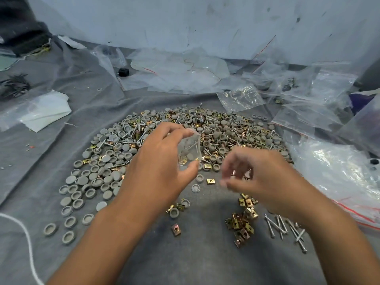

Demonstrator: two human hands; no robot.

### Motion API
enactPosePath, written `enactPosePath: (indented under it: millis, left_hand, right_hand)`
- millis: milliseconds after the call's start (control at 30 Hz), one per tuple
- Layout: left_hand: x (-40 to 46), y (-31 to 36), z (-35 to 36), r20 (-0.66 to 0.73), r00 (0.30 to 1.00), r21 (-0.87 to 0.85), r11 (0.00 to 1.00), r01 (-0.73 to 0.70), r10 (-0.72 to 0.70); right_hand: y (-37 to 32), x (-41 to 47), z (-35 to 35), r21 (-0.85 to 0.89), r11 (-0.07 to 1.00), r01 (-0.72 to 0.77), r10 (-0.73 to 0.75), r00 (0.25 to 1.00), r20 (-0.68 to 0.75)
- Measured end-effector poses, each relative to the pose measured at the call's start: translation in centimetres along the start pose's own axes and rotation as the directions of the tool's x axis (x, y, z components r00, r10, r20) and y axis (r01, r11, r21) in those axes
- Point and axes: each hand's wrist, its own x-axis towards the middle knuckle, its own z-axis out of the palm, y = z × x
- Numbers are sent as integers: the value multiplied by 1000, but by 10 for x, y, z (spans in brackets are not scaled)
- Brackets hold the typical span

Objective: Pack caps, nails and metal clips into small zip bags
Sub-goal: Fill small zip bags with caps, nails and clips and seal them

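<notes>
The small zip bag (189, 150) is held above the near edge of the mixed pile (185, 136), its long axis upright with the mouth at the top. The left hand (162, 161) grips it between fingers and thumb. The right hand (253, 173), just right of the bag, is blurred; its fingers curl as if pinching something, though what cannot be told. A gold metal clip (210, 181) lies below, between the hands.

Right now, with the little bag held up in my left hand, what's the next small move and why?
Probably bring the right hand over to the small zip bag and drop in whatever it pinches; the blur hides what that is. The left hand holds the bag above the pile, and it already seems to hold a cap, a clip and a nail.
</notes>
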Motion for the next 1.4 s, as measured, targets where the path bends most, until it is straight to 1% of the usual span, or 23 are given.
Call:
enactPosePath:
  millis: [33,67,100,133,200,400,533,633,700,800,900,967,1067,1233,1333,1400]
  left_hand:
    - [0,0,0,2,1000,-1,1000,1,-1]
    - [0,0,0,4,1000,0,1000,3,-3]
    - [0,0,0,4,1000,0,1000,5,-5]
    - [0,1,0,4,1000,1,1000,7,-7]
    - [0,2,0,4,1000,5,1000,5,-5]
    - [1,5,2,25,1000,27,1000,13,-14]
    - [1,7,1,40,999,28,1000,13,-14]
    - [1,7,1,41,999,28,999,16,-17]
    - [1,6,1,40,999,23,1000,15,-16]
    - [1,6,1,39,999,26,1000,11,-12]
    - [1,5,0,38,999,30,999,13,-14]
    - [1,5,0,38,999,33,999,15,-16]
    - [1,4,0,38,999,34,999,10,-12]
    - [1,1,0,24,1000,17,1000,11,-12]
    - [1,0,0,21,1000,13,1000,10,-10]
    - [1,0,1,20,1000,19,1000,11,-12]
  right_hand:
    - [7,-5,-3,-97,994,-56,70,986,154]
    - [12,-8,-3,-187,979,-76,124,957,261]
    - [15,-11,-2,-251,965,-80,163,930,328]
    - [17,-13,0,-290,954,-78,185,914,362]
    - [16,-13,4,-326,943,-65,189,911,366]
    - [11,-11,10,-326,942,-80,217,886,410]
    - [11,-9,10,-296,952,-75,202,883,424]
    - [13,-10,11,-299,954,-24,157,890,429]
    - [14,-11,12,-276,961,-24,146,891,431]
    - [13,-10,12,-179,982,-62,131,904,406]
    - [12,-6,5,-38,997,-60,69,950,305]
    - [13,-5,1,-5,997,-71,69,954,292]
    - [16,-3,7,-127,991,-52,89,948,305]
    - [5,2,40,-344,938,41,41,973,227]
    - [-2,1,48,-376,924,64,-1,986,167]
    - [-3,0,50,-386,918,93,-35,987,155]
